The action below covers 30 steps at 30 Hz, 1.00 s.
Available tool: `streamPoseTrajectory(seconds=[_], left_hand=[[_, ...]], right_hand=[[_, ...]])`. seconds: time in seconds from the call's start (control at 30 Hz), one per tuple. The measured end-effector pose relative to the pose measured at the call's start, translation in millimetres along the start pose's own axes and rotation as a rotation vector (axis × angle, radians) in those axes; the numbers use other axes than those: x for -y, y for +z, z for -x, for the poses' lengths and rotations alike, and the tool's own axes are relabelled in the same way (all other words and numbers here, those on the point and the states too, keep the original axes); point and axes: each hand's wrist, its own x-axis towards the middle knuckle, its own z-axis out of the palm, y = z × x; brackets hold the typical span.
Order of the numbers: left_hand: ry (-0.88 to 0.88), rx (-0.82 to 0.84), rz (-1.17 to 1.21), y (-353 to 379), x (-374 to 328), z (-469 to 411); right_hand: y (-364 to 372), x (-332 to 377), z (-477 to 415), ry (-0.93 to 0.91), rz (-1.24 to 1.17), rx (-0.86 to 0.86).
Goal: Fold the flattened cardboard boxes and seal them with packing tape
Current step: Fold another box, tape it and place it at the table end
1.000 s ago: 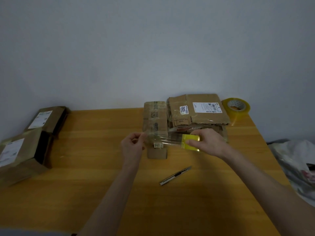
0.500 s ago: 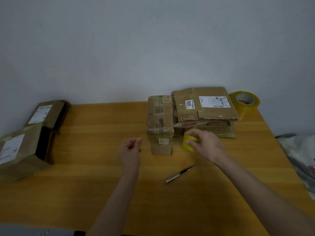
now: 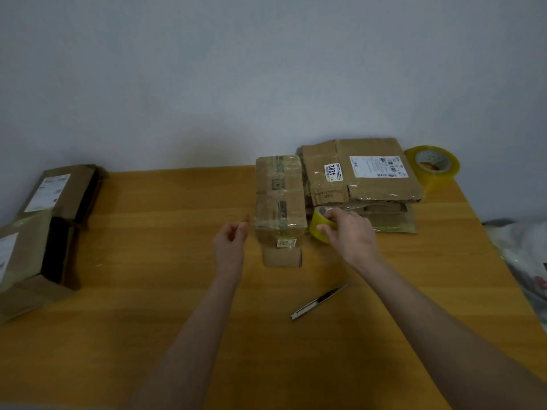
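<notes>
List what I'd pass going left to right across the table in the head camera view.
Pair of folded open-ended boxes → left hand → taped-up box → stack of flattened boxes → large tape roll.

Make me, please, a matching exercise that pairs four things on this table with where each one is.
Things
1. small yellow tape roll
2. large tape roll
3. utility knife
4. open-ended boxes

Places
A. far right corner of the table
B. left edge of the table
C. gripped by the right hand
D. lying loose, nearest the person

Pairs: 1-C, 2-A, 3-D, 4-B
</notes>
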Motion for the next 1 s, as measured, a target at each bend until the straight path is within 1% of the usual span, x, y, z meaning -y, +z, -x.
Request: streamPoseTrajectory(seconds=[0.1,0.2,0.37,0.47,0.53,0.6,0.67,0.77,0.83,0.93,1.0], left_hand=[[-0.019,0.073,0.025,8.4,-1.1,-0.4],[-0.016,0.089,0.049,13.3,-8.9,4.7],[0.054,0.011,0.007,-0.2,-13.5,15.1],[0.036,-0.029,-0.021,-3.7,-12.1,19.1],[0.041,-0.088,-0.024,-3.2,-16.7,18.0],[0.082,-0.148,-0.033,-2.4,-23.8,16.6],[0.129,-0.17,-0.074,-1.1,-27.8,16.6],[0.169,-0.208,-0.246,-3.0,-27.4,13.0],[0.17,-0.226,-0.3,-6.5,-24.6,15.1],[0.151,-0.189,-0.174,-11.1,-26.2,34.8],[0.208,-0.091,-0.241,-7.7,-27.7,46.6]], right_hand=[[4.1,7.9,-9.0,0.027,-0.019,0.009],[4.6,14.3,-13.8,0.033,-0.044,0.0],[0.5,19.9,-4.3,0.0,-0.123,0.017],[0.4,24.3,1.2,-0.038,-0.138,0.034],[-4.4,29.2,1.3,-0.049,-0.188,0.042],[-9.6,33.7,-1.9,-0.064,-0.229,0.046],[-13.9,36.1,-5.8,-0.068,-0.231,0.044],[-13.3,39.2,-9.1,-0.045,-0.217,0.043],[-9.0,39.5,-8.4,-0.038,-0.209,0.051],[-1.0,39.1,-4.7,-0.051,-0.21,0.076],[3.7,38.6,-1.7,-0.073,-0.207,0.094]])
